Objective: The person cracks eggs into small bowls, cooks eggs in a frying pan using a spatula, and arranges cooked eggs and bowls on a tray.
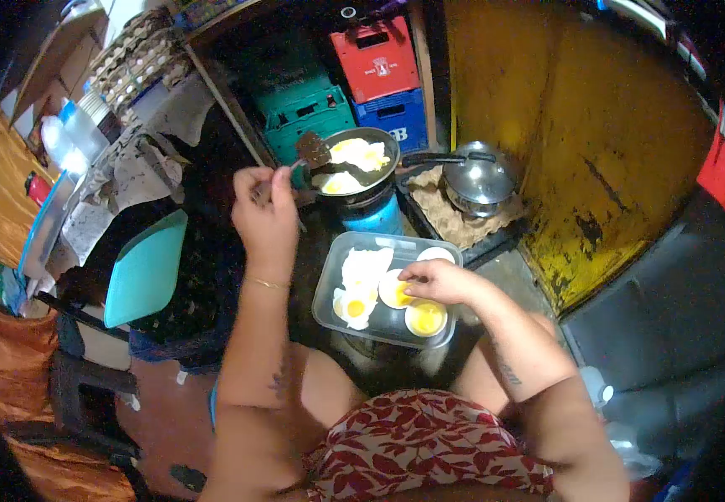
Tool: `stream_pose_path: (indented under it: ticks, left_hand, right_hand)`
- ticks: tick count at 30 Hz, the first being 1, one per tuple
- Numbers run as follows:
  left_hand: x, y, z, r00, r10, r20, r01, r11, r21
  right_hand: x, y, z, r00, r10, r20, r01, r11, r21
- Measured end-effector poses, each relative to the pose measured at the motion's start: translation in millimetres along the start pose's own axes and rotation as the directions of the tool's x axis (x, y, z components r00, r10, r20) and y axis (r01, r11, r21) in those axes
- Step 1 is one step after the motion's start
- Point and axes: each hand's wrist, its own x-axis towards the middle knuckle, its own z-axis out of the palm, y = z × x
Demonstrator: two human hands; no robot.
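My left hand (267,201) is closed around the handle of a spatula (313,151), its brown slotted head raised by the left rim of a frying pan (395,159). Fried eggs (361,154) lie in the pan. In front of me is a clear plastic container (325,311). Fried eggs (356,305) rest in its left half; small white bowls stand on its right. The fingers of my right hand (446,283) grip the rim of one small bowl (389,291) holding raw egg. Another bowl (426,320) with yolk sits just below it.
Under the pan stands a burner with a blue body (373,216). To its right, a lidded metal pot (478,180) rests on brown paper in a dark tray (429,219). Stacked crates (375,58) are behind. A teal plastic lid or board (146,268) leans at left, below egg trays (140,58).
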Motion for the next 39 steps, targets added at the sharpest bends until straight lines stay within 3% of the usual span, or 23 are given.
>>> stream_pose_path:
  ticks: [1, 2, 3, 4, 5, 7, 8, 11, 12, 14, 15, 17, 19, 21, 23, 24, 25, 26, 29, 30, 33, 34, 39]
  left_hand:
    - [-13, 2, 1, 1.0, -0.01, -0.022, 0.008, 0.998, -0.062]
    - [-26, 1, 4, 0.999, 0.017, -0.048, -0.02, 0.998, -0.065]
    - [-39, -3, 7, 0.997, 0.041, -0.072, -0.045, 0.997, -0.065]
    - [-51, -13, 9, 0.991, 0.103, -0.085, -0.104, 0.995, -0.006]
    - [-62, -21, 10, 0.982, 0.163, -0.094, -0.158, 0.986, 0.054]
    - [-81, -7, 10, 0.979, 0.189, -0.08, -0.184, 0.98, 0.073]
    - [-84, -7, 10, 0.945, 0.321, -0.062, -0.316, 0.946, 0.073]
    - [-94, -8, 5, 0.867, 0.489, 0.097, -0.496, 0.865, 0.074]
    - [-98, -9, 5, 0.874, 0.48, 0.076, -0.485, 0.871, 0.081]
    - [-110, -12, 6, 0.918, 0.265, 0.295, -0.293, 0.955, 0.054]
    - [-114, -14, 7, 0.925, 0.259, 0.277, -0.285, 0.957, 0.058]
    - [-119, -14, 9, 0.876, 0.168, 0.451, -0.269, 0.948, 0.169]
    - [-126, -11, 1, 0.87, 0.124, 0.477, -0.211, 0.968, 0.133]
    - [-128, -9, -5, 0.842, 0.028, 0.538, -0.123, 0.982, 0.142]
    - [-122, -9, -13, 0.842, 0.033, 0.538, -0.117, 0.985, 0.123]
    - [-118, -8, -18, 0.84, 0.035, 0.541, -0.1, 0.991, 0.092]
    - [-115, -8, -21, 0.838, 0.038, 0.544, -0.085, 0.995, 0.06]
    - [-113, -10, -23, 0.844, 0.05, 0.535, -0.099, 0.993, 0.063]
    - [-108, -6, -27, 0.824, 0.084, 0.56, -0.113, 0.993, 0.017]
    - [-108, -5, -28, 0.825, 0.083, 0.56, -0.11, 0.994, 0.014]
    - [-111, -2, -25, 0.804, 0.115, 0.584, -0.122, 0.992, -0.028]
    - [-112, -3, -24, 0.785, 0.136, 0.605, -0.144, 0.989, -0.036]
    - [-112, -3, -18, 0.718, 0.153, 0.679, -0.167, 0.985, -0.046]
  right_hand:
    - [8, -5, 4, 0.997, -0.054, -0.062, 0.066, 0.976, 0.21]
    - [15, -21, 3, 0.971, -0.168, -0.172, 0.204, 0.956, 0.213]
    - [23, -37, 2, 0.972, -0.17, -0.161, 0.201, 0.959, 0.2]
    - [31, -54, -1, 0.987, -0.025, -0.161, 0.102, 0.864, 0.493]
    - [40, -70, -4, 0.986, 0.12, -0.118, 0.006, 0.675, 0.738]
    - [59, -101, -16, 0.969, 0.229, -0.095, -0.01, 0.42, 0.907]
    - [72, -105, -21, 0.985, 0.151, -0.08, 0.022, 0.352, 0.936]
    - [101, -116, -36, 0.976, 0.217, -0.01, -0.038, 0.216, 0.976]
    - [111, -111, -38, 0.975, 0.215, -0.063, 0.002, 0.276, 0.961]
    - [115, -113, -44, 0.944, 0.324, -0.051, -0.052, 0.301, 0.952]
    - [118, -106, -47, 0.938, 0.34, -0.062, -0.061, 0.341, 0.938]
    - [114, -104, -58, 0.913, 0.398, -0.087, -0.131, 0.489, 0.863]
    - [111, -103, -73, 0.885, 0.46, -0.076, -0.242, 0.593, 0.768]
    - [111, -97, -89, 0.841, 0.492, -0.225, -0.374, 0.83, 0.414]
    - [112, -84, -104, 0.821, 0.396, -0.412, -0.441, 0.897, -0.017]
    - [112, -83, -115, 0.793, 0.389, -0.468, -0.483, 0.871, -0.094]
    - [114, -67, -131, 0.858, 0.221, -0.463, -0.461, 0.728, -0.508]
    - [114, -71, -138, 0.83, 0.258, -0.494, -0.531, 0.633, -0.563]
    - [116, -81, -160, 0.757, 0.329, -0.565, -0.653, 0.341, -0.677]
    - [118, -78, -164, 0.747, 0.278, -0.604, -0.663, 0.243, -0.709]
    - [124, -82, -187, 0.793, 0.268, -0.547, -0.593, 0.134, -0.794]
    - [123, -84, -185, 0.812, 0.175, -0.557, -0.579, 0.122, -0.806]
    - [136, -92, -191, 0.88, 0.1, -0.465, -0.468, 0.015, -0.883]
